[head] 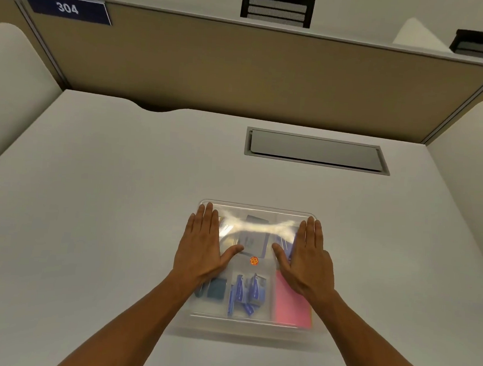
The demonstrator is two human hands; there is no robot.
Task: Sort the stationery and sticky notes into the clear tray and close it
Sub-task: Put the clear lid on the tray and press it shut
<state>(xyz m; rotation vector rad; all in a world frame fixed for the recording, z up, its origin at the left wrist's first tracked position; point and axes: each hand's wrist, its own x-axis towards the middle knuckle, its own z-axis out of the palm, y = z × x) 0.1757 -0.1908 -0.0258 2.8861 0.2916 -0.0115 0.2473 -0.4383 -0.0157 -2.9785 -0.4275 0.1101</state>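
Observation:
A clear plastic tray (pixel 249 325) sits on the white desk near its front edge, with a clear lid (pixel 258 212) on top bearing a small orange sticker (pixel 254 261). Through the lid I see pink sticky notes (pixel 290 309) at the right, blue stationery packs (pixel 245 294) in the middle and a dark teal block (pixel 216 288) at the left. My left hand (pixel 203 247) lies flat on the lid's left side, fingers straight. My right hand (pixel 308 259) lies flat on the right side, fingers straight.
The white desk (pixel 104 202) has a grey cable hatch (pixel 317 151) behind the tray. A tan partition (pixel 242 74) with a "304" label (pixel 66 7) closes the back, and white side panels stand left and right.

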